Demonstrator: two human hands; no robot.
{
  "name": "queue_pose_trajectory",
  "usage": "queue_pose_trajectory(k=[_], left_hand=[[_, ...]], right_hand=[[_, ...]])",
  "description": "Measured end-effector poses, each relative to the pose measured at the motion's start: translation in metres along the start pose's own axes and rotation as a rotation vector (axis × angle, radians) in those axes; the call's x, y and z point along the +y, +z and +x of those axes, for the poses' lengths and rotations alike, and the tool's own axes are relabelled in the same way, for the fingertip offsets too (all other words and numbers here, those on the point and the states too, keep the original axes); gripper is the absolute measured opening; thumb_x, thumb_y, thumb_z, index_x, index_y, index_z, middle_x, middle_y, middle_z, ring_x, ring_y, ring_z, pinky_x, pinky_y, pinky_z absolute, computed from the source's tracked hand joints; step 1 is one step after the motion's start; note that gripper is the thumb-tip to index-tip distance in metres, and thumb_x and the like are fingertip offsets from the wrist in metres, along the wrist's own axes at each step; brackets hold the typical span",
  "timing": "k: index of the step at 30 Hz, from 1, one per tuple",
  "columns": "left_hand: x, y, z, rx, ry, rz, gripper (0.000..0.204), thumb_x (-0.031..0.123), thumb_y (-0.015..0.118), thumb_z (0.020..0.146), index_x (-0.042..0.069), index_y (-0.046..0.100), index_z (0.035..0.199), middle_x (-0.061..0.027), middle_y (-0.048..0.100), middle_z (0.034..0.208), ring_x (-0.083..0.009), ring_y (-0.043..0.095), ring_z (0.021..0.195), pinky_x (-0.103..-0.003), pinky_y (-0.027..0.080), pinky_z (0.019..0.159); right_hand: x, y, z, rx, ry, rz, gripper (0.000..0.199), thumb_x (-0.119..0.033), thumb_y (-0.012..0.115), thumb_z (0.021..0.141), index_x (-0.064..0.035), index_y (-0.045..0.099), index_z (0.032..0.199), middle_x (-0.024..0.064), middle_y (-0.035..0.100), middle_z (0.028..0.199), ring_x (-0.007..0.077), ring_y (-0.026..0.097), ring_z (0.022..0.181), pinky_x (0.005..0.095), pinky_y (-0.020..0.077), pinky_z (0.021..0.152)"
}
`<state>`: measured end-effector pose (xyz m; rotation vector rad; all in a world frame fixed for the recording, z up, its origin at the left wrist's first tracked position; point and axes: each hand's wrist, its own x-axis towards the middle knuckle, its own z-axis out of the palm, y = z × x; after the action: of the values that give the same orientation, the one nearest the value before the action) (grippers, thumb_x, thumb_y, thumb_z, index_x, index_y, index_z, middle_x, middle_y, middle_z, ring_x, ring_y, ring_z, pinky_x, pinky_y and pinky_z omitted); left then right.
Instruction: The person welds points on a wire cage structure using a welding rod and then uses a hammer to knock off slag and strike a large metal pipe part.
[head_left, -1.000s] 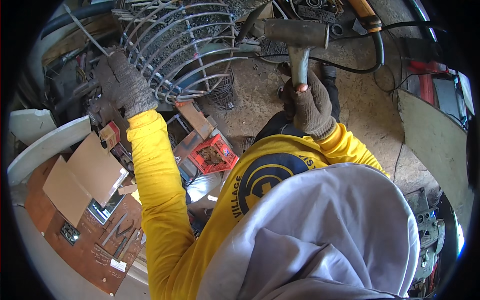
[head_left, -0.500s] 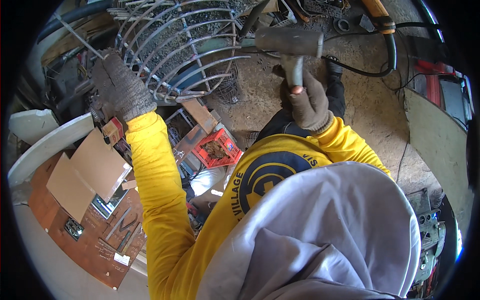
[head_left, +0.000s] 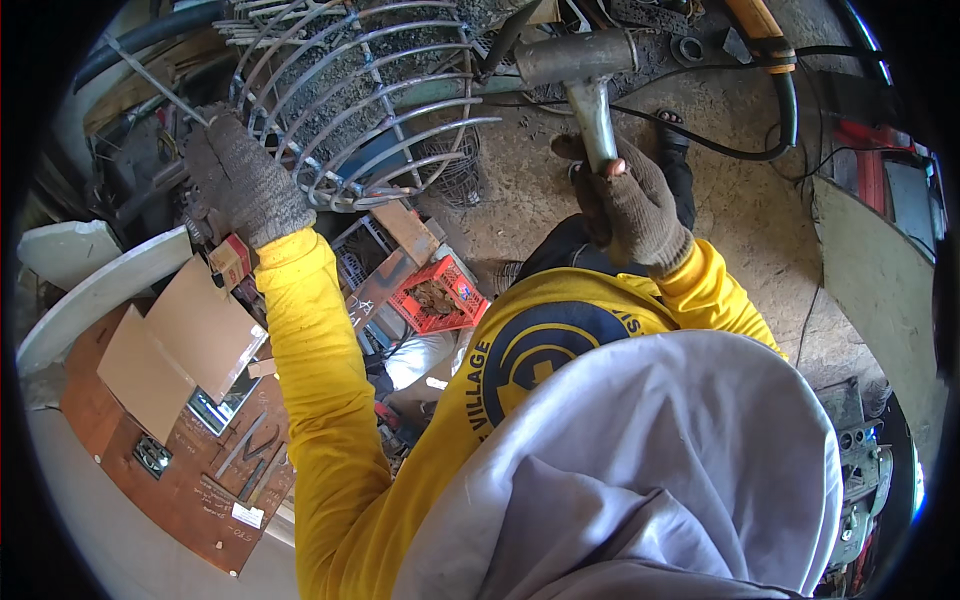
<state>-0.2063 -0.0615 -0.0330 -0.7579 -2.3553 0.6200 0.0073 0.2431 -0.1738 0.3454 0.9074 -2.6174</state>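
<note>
My right hand (head_left: pixel 635 205), in a brown knit glove, is wrapped round the pale handle of a heavy sledge hammer (head_left: pixel 578 58). The hammer's cylindrical grey head is raised away from my body. At the left, my left hand (head_left: pixel 238 180), in a similar glove, is closed on a thin metal rod (head_left: pixel 155 80) that sticks out toward the upper left. Right beside that hand, a cage of curved metal bars (head_left: pixel 375 75) fills the upper middle. What lies under my left palm is hidden.
A red plastic crate (head_left: pixel 440 297) holding brown pieces stands below the cage. On the left, cardboard (head_left: pixel 205 325) and several tools lie on a brown board (head_left: pixel 165 500). A black cable with an orange handle (head_left: pixel 755 25) hangs at the upper right. Machinery (head_left: pixel 858 460) stands lower right.
My right hand has shifted slightly right, and the hammer's head has risen a little and tilted. My left hand keeps nearly the same place on the rod.
</note>
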Motion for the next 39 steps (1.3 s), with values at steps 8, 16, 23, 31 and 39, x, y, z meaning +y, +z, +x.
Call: queue_pose_trajectory(k=[8, 16, 23, 31, 39], left_hand=[[0.005, -0.005, 0.005, -0.019, -0.025, -0.005, 0.021, 0.004, 0.062, 0.091, 0.006, 0.065, 0.112, -0.0174, 0.062, 0.113, -0.0366, 0.063, 0.108, -0.047, 0.056, 0.087], [0.005, -0.001, 0.003, -0.004, -0.071, -0.070, 0.021, 0.003, 0.061, 0.094, 0.002, 0.065, 0.114, -0.0198, 0.061, 0.117, -0.0361, 0.064, 0.109, -0.044, 0.055, 0.089], [-0.001, 0.006, -0.001, -0.011, -0.104, -0.143, 0.021, 0.007, 0.061, 0.096, 0.002, 0.063, 0.116, -0.0228, 0.060, 0.122, -0.0388, 0.062, 0.112, -0.046, 0.055, 0.090], [0.004, 0.005, -0.002, -0.065, -0.226, -0.202, 0.020, 0.008, 0.060, 0.095, 0.003, 0.064, 0.114, -0.0223, 0.061, 0.121, -0.0382, 0.062, 0.114, -0.047, 0.054, 0.093], [-0.007, 0.012, -0.010, -0.026, -0.136, -0.050, 0.026, 0.022, 0.054, 0.104, 0.004, 0.066, 0.119, -0.0220, 0.063, 0.121, -0.0321, 0.063, 0.111, -0.041, 0.051, 0.096]], right_hand=[[-0.023, 0.005, -0.003, 0.051, 0.066, -0.240, 0.057, -0.046, 0.053, 0.106, 0.0027, 0.055, 0.136, -0.0010, 0.054, 0.074, 0.0077, 0.048, 0.053, 0.0226, 0.0403, 0.049], [-0.024, 0.014, -0.002, 0.133, 0.116, -0.269, 0.045, -0.039, 0.054, 0.107, -0.0016, 0.058, 0.133, -0.0016, 0.053, 0.075, 0.0072, 0.049, 0.055, 0.0227, 0.0414, 0.048], [-0.024, 0.014, -0.006, 0.152, 0.041, -0.250, 0.046, -0.037, 0.056, 0.107, -0.0013, 0.058, 0.136, -0.0007, 0.055, 0.078, 0.0071, 0.050, 0.060, 0.0233, 0.0421, 0.053], [-0.024, 0.000, -0.006, 0.190, 0.112, -0.209, 0.039, -0.039, 0.057, 0.106, -0.0007, 0.061, 0.109, 0.0034, 0.061, 0.076, 0.0094, 0.054, 0.056, 0.0262, 0.0427, 0.050], [-0.011, -0.007, -0.010, 0.222, -0.085, -0.573, 0.034, -0.035, 0.059, 0.105, -0.0006, 0.063, 0.103, 0.0058, 0.063, 0.073, 0.0116, 0.056, 0.054, 0.0284, 0.0443, 0.052]])
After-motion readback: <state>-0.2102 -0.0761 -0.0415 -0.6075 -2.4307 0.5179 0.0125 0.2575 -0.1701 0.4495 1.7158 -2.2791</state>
